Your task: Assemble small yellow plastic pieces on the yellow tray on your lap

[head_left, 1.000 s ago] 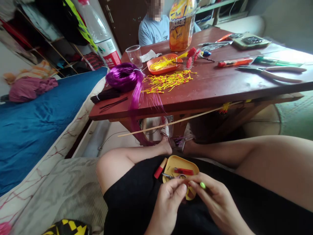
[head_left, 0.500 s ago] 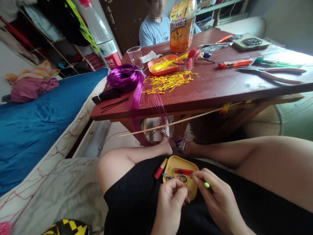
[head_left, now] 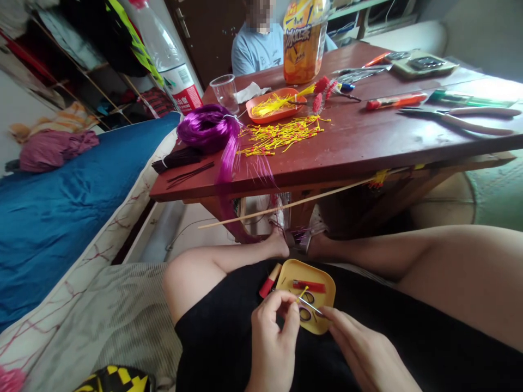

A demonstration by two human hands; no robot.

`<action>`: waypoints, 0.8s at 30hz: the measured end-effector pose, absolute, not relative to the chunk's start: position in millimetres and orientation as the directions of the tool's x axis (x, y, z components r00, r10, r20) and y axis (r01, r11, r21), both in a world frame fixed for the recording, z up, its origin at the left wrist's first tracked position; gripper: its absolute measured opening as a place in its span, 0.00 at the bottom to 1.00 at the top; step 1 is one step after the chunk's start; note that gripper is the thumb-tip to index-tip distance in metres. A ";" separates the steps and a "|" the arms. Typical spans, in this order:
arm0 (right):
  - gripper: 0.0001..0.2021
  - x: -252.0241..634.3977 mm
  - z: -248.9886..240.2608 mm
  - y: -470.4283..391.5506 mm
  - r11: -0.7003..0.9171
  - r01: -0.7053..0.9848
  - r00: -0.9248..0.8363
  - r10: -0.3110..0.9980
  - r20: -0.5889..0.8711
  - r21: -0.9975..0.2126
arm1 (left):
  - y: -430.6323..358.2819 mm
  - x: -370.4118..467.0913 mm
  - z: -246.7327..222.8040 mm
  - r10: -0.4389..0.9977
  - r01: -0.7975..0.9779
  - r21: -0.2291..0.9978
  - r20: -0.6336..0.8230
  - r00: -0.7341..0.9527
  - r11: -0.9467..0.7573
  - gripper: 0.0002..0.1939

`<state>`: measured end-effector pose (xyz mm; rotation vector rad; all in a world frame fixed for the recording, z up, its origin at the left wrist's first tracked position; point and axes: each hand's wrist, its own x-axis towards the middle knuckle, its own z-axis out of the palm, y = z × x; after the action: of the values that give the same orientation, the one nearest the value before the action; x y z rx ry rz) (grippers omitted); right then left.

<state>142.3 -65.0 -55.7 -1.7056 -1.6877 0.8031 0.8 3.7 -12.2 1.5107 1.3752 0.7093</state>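
Note:
My left hand (head_left: pixel 278 332) pinches a small yellow stem (head_left: pixel 304 292) above the yellow tray (head_left: pixel 291 267) on my lap. My right hand (head_left: pixel 355 337) holds a thin metal tool (head_left: pixel 311 306), whose tip meets the stem near my left fingertips. Under the hands, the tray holds a red lighter-like item (head_left: pixel 314 286) and scissors with dark ring handles (head_left: pixel 305 314). A red and tan tube (head_left: pixel 269 280) lies against the tray's left side on the black cloth.
On the dark red table (head_left: pixel 347 147) are purple fibres (head_left: pixel 208 128), yellow stems (head_left: pixel 286 133), an orange tray (head_left: pixel 281 115), pliers (head_left: pixel 461 117) and bottles. A thin stick (head_left: pixel 281 207) spans below its edge. A person (head_left: pixel 257 51) sits beyond.
The yellow stem now shows upright at my left fingertips. My right hand has turned and lowered, bringing the metal tool's tip to it. The scissors' handles are less covered.

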 end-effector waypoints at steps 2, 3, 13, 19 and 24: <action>0.16 143.0 -56.4 -63.4 0.019 0.652 -0.015 1.000 0.013 -0.758 | 3.9 1.3 -11.2 0.966 0.440 0.897 -0.154 0.209 0.047 0.07; 0.16 143.3 -56.1 -62.5 0.024 0.657 -0.010 1.000 0.022 -0.754 | 3.9 1.3 -10.9 0.966 0.445 0.895 -0.148 0.211 0.040 0.07; 0.16 141.1 -57.6 -64.9 0.040 0.658 0.008 0.998 0.060 -0.752 | 2.3 -0.3 -9.7 0.975 0.471 0.882 -0.095 0.202 -0.012 0.07; 0.16 144.9 -57.5 -64.5 0.033 0.652 -0.005 0.999 0.039 -0.757 | 1.8 -1.2 -9.1 0.970 0.491 0.860 0.022 0.241 -0.142 0.07; 0.16 144.0 -54.3 -63.5 0.024 0.647 0.011 0.999 0.041 -0.762 | 2.5 -1.1 -9.2 0.962 0.502 0.842 0.068 0.266 -0.198 0.08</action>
<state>144.0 -63.5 -54.3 -1.6860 -1.6993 0.7443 -1.1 2.5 -9.2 1.8190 1.3310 0.8097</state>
